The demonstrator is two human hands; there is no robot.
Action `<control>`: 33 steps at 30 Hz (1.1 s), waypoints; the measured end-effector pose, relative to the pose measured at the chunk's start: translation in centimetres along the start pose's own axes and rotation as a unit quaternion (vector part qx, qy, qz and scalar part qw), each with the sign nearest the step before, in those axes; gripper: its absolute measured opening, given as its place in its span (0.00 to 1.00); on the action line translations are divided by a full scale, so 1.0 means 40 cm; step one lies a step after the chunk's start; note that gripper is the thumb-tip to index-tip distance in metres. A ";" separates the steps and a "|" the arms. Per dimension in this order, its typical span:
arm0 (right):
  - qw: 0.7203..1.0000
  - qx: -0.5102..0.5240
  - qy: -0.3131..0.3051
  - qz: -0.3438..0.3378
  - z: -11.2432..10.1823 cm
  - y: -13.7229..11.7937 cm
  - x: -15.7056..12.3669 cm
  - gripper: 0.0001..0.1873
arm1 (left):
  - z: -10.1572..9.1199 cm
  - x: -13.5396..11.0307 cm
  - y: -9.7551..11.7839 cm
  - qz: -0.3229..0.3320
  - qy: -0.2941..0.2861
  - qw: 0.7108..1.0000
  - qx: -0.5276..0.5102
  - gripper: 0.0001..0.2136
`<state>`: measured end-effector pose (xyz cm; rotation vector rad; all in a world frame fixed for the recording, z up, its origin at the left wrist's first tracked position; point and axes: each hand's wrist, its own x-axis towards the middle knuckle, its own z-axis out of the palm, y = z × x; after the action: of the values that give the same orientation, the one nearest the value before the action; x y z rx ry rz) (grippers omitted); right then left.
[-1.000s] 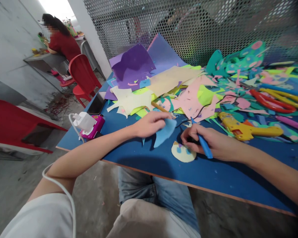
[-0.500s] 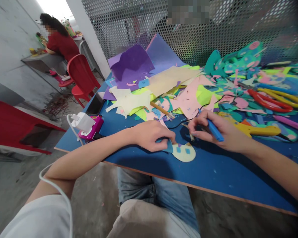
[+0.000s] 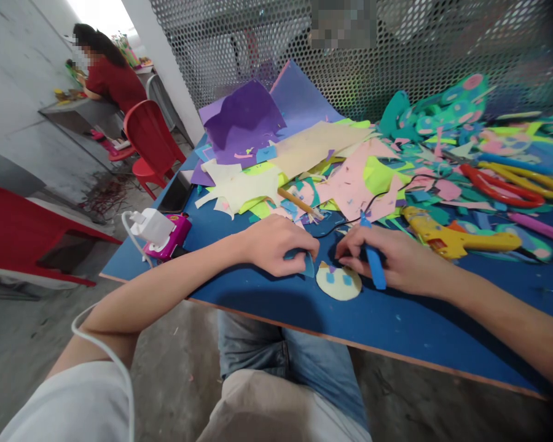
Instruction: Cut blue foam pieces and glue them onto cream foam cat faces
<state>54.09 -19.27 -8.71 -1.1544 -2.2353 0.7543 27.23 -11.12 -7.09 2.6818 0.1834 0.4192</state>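
A round cream felt-like piece with two small blue squares and a bit of purple at its top lies flat near the table's front edge. Just left of it, my left hand is closed, pinching a small blue scrap. My right hand is curled over the piece's upper right side. A blue pen-like tool rests in it, pointing down past the fingers. Whether the right fingertips pinch something else too, I cannot tell.
Cut sheets and scraps are heaped behind my hands. To the right lie a yellow glue gun, red-handled scissors and a pink pen. A white charger sits at the left on the blue table. Another person sits beyond.
My right hand has come down closer to the cream piece, and the blue tool stands steeper. My left hand has shifted slightly left and up with the scrap, away from the piece.
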 end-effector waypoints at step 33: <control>0.918 -0.201 0.324 0.112 -0.135 0.076 -0.008 0.11 | 0.003 0.008 -0.026 -0.065 0.055 0.993 0.075 0.11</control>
<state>59.47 -16.75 -6.95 -1.5886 -1.7347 -0.0503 27.51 -10.17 -7.55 2.7739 0.4373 0.5316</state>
